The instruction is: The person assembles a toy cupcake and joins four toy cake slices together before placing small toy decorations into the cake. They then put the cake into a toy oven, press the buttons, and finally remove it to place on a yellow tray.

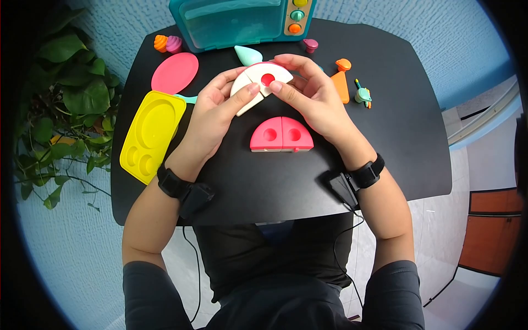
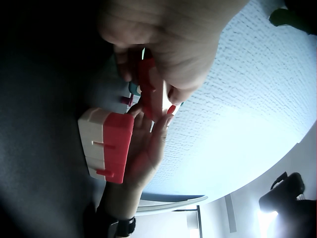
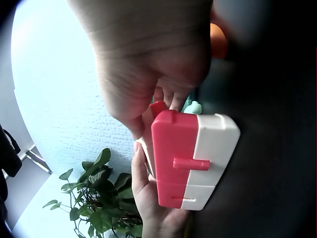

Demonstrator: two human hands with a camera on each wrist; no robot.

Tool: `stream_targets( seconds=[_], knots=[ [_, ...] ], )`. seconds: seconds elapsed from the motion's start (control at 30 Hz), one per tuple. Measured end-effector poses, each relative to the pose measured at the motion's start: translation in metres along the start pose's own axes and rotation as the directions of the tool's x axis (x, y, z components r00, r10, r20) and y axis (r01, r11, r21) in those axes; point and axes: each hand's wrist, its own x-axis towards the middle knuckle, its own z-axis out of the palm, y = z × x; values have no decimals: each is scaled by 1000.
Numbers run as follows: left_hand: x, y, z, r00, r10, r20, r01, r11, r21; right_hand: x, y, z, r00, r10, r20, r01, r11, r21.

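Note:
Both hands pinch a half-round cake piece with a white face and a red round spot (image 1: pixel 254 77) above the table's middle. The left hand (image 1: pixel 215 110) has its thumb on the white face at the left, and the right hand (image 1: pixel 314 100) holds the other side, thumb beside the red spot. Just below, a pink-topped half cake (image 1: pixel 281 135) of two joined pieces lies on the table, two round hollows in its top. Its pink and white cut side (image 3: pixel 181 163) shows a small peg in the right wrist view.
A toy oven (image 1: pixel 236 25) stands at the back, a teal cone-shaped piece (image 1: pixel 248 55) before it. At left lie a pink plate (image 1: pixel 175 72), a yellow tray (image 1: pixel 152 135) and toy cupcakes (image 1: pixel 168 44). Orange (image 1: pixel 340 82) and green (image 1: pixel 362 94) toys are at right.

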Motion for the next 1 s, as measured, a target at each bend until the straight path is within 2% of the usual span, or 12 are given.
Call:
stream_targets(
  seconds=[0.13, 0.2, 0.27, 0.37, 0.53, 0.6, 1.0],
  knots=[
    [-2, 5, 5, 1000, 5, 9, -4, 1000, -6, 0, 2, 2, 995, -102, 11, 101, 994, 43],
    [-3, 7, 6, 1000, -6, 12, 7, 997, -75, 0, 4, 2, 991, -135, 17, 134, 989, 60],
    [-3, 7, 6, 1000, -11, 3, 11, 995, -101, 1, 8, 1, 975, -214, 66, 222, 961, -162],
    [-3, 6, 5, 1000, -24, 8, 25, 993, -118, -1, 7, 1, 982, -154, 110, 173, 966, -192],
    [-3, 6, 4, 1000, -21, 11, 22, 995, -101, 0, 8, -2, 976, -202, 87, 217, 945, -244],
    [-3, 8, 2, 997, -39, 61, 47, 991, -125, -1, 5, 0, 989, -139, 47, 146, 969, -198],
    [-3, 12, 4, 997, -41, 58, 47, 993, -108, -1, 4, -1, 990, -132, 54, 141, 960, -241]
  ],
)
